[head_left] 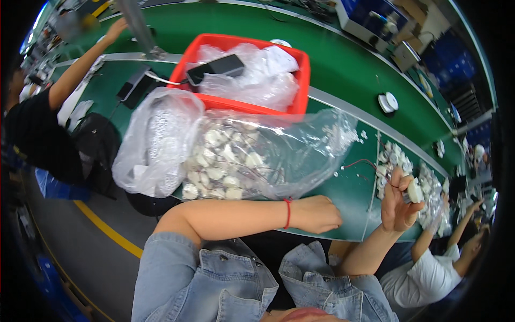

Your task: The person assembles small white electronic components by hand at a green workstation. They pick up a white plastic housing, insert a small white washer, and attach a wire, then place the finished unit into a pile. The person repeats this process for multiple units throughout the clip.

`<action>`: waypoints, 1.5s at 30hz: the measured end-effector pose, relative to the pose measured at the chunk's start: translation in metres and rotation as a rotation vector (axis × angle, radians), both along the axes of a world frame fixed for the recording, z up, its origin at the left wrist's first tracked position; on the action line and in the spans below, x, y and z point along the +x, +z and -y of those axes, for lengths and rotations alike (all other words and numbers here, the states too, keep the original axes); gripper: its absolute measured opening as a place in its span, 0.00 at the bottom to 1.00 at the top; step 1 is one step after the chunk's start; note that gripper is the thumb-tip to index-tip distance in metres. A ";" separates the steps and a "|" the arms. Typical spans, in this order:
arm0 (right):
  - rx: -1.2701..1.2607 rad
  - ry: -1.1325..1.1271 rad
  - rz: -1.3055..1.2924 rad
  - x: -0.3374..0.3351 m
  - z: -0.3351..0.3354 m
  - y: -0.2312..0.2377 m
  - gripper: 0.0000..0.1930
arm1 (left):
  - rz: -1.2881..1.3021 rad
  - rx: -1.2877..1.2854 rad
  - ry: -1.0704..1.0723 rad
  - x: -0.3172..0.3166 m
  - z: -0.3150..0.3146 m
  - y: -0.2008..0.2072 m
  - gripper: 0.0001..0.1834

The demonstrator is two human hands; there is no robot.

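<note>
The right hand (pixel 398 203), at the right of the frame just below centre, is raised off the table with its fingers curled around a small white round plastic part (pixel 414 190), pinched between thumb and fingertips. A thin red and dark wire (pixel 360 163) runs from that part leftward over the green table surface (pixel 351 189). The left hand (pixel 317 213), in the middle of the frame, is loosely closed with knuckles bent, resting on the table's near edge; whether it has anything inside cannot be told. A red string bracelet (pixel 288 212) circles its wrist.

Just above the left forearm, a large clear plastic bag (pixel 268 153) lies on its side, filled with many small white parts with wires. Touching its left end, a second cloudy white plastic bag (pixel 155 142) bulges over the table's edge. Behind both, in the upper centre, a red rectangular plastic crate (pixel 244 103) holds crumpled clear bags and a black rectangular device (pixel 217 67). At the right, a loose heap of white parts (pixel 394 155) lies on the table just above the raised hand.

At the upper left a person in a black top (pixel 37 134) reaches an arm up across the table. At the lower right another person in a white shirt (pixel 424 279) sits near.
</note>
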State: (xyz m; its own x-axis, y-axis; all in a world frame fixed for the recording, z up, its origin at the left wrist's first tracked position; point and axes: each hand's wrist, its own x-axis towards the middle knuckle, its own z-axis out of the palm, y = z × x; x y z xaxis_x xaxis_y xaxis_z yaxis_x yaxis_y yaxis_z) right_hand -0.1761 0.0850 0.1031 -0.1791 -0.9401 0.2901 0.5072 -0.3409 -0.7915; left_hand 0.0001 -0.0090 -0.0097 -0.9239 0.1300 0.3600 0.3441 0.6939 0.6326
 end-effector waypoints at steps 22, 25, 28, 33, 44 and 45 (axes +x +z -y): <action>0.491 -0.302 -0.323 0.013 0.009 -0.063 0.09 | 0.042 0.237 0.324 0.002 0.002 0.019 0.10; 0.496 -0.251 -0.339 0.014 0.016 -0.070 0.09 | 0.019 0.122 0.268 0.002 0.001 0.010 0.10; 0.508 -0.274 -0.404 0.015 0.023 -0.072 0.10 | 0.012 0.066 0.253 0.004 0.002 0.010 0.09; 0.545 -0.334 -0.641 0.014 0.028 -0.077 0.11 | 0.006 0.060 0.237 0.004 0.001 0.008 0.09; 0.499 -0.351 -0.968 0.014 0.042 -0.081 0.10 | -0.058 0.011 0.253 0.005 -0.001 0.003 0.09; 0.514 -0.360 -0.943 0.013 0.040 -0.082 0.09 | -0.063 0.007 0.251 0.004 -0.001 0.002 0.09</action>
State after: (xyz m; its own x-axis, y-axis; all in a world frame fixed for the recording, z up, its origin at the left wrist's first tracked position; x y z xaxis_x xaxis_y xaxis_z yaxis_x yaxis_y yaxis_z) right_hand -0.1627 0.0446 0.0210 -0.3779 -0.9247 0.0471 -0.4279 0.1293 -0.8945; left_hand 0.0045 -0.0078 -0.0075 -0.9025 -0.1032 0.4181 0.2008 0.7580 0.6206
